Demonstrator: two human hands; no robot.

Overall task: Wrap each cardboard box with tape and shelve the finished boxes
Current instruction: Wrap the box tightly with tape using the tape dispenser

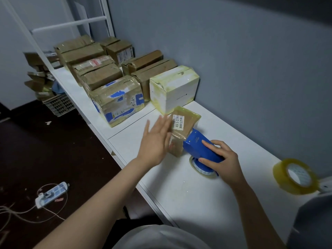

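A small brown cardboard box (186,125) with a white label stands on the white table (206,191), glossy with tape. My left hand (155,141) lies flat against its left side, fingers straight. My right hand (221,159) grips a blue tape dispenser (199,147) whose nose touches the box's lower right side. The dispenser's tape roll (203,168) rests on the table under my palm.
Several taped boxes (100,72) crowd the table's far end, with a white box (175,87) nearest. A spare tape roll (296,177) stands at the right. A white shelf frame (71,24), a crate (58,105) and a power strip (52,194) are on the left.
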